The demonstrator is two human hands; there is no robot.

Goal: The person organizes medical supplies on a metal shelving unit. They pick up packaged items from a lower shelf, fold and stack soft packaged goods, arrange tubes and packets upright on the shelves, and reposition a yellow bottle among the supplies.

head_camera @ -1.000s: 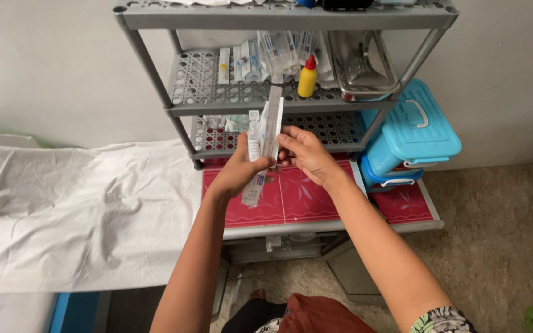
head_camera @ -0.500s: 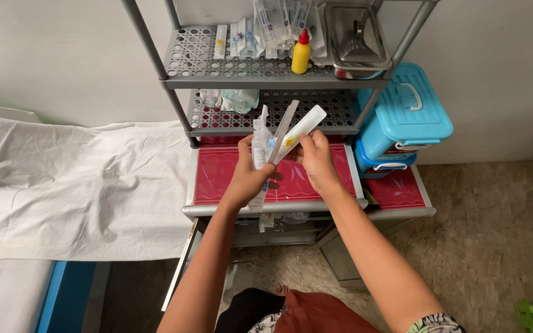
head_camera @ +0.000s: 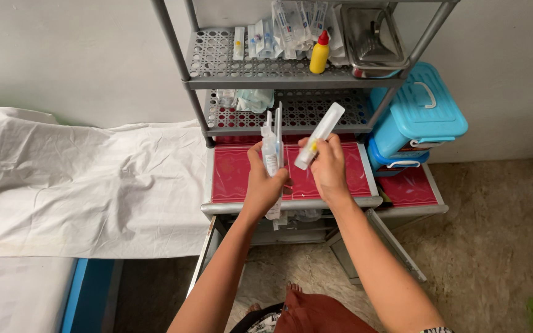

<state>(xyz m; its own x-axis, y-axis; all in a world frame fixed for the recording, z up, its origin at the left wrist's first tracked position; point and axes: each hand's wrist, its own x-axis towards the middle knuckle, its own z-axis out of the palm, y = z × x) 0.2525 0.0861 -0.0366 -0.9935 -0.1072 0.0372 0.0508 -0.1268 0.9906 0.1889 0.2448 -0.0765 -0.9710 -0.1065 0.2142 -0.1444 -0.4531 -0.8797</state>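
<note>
Fingers [head_camera: 260, 161] of the left hand [head_camera: 264, 185] grip a bunch of sealed syringe packets [head_camera: 272, 145], held upright over the red shelf top [head_camera: 235, 172]. Right hand [head_camera: 327, 168] fingers clasp a single syringe packet [head_camera: 319, 135], tilted up to the right, just beside the bunch. Behind them stands a grey rack [head_camera: 217, 77] carrying a yellow bottle [head_camera: 319, 52]; a blue box [head_camera: 417, 117] sits on the right.

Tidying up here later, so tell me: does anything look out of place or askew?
The blue lidded box leans tilted against the grey shelf rack. A metal door hangs open under the red-topped cabinet. Nothing looks spilled.
</note>
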